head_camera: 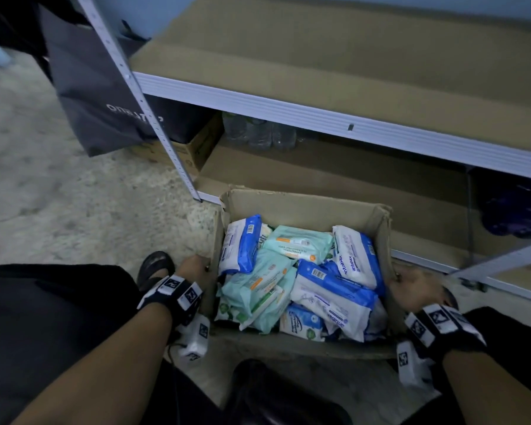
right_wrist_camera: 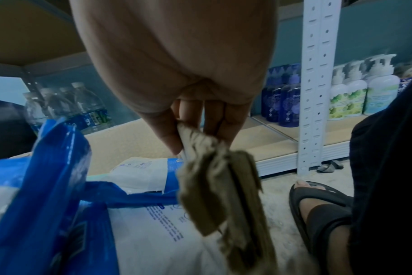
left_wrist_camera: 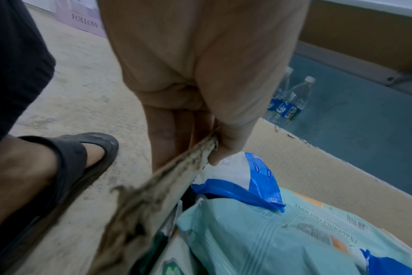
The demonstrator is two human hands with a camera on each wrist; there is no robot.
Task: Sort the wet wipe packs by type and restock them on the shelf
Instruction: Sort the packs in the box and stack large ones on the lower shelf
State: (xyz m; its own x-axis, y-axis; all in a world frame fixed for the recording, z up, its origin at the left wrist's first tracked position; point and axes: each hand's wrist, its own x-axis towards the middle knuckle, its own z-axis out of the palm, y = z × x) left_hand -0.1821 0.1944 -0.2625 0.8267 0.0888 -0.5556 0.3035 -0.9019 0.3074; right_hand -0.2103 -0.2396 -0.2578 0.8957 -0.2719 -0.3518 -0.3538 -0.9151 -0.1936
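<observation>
An open cardboard box [head_camera: 304, 207] sits on the floor in front of the shelf [head_camera: 319, 115]. It holds several wet wipe packs, some blue and white [head_camera: 334, 289] and some pale green [head_camera: 298, 243], piled loosely. My left hand [head_camera: 193, 268] grips the box's torn left wall [left_wrist_camera: 172, 178], thumb inside next to a blue and white pack [left_wrist_camera: 242, 178]. My right hand [head_camera: 417, 289] pinches the frayed right wall [right_wrist_camera: 214, 178], beside more blue and white packs [right_wrist_camera: 59, 186]. A pale green pack [left_wrist_camera: 259, 241] lies below the left thumb.
The brown shelf board [head_camera: 350, 56] above is bare. Water bottles [head_camera: 258, 133] and a carton [head_camera: 178, 151] stand on the bottom level. A dark bag [head_camera: 95, 96] hangs by the upright post [head_camera: 154, 118]. Soap bottles [right_wrist_camera: 355, 93] fill the bay to the right. My sandalled feet [head_camera: 157, 268] flank the box.
</observation>
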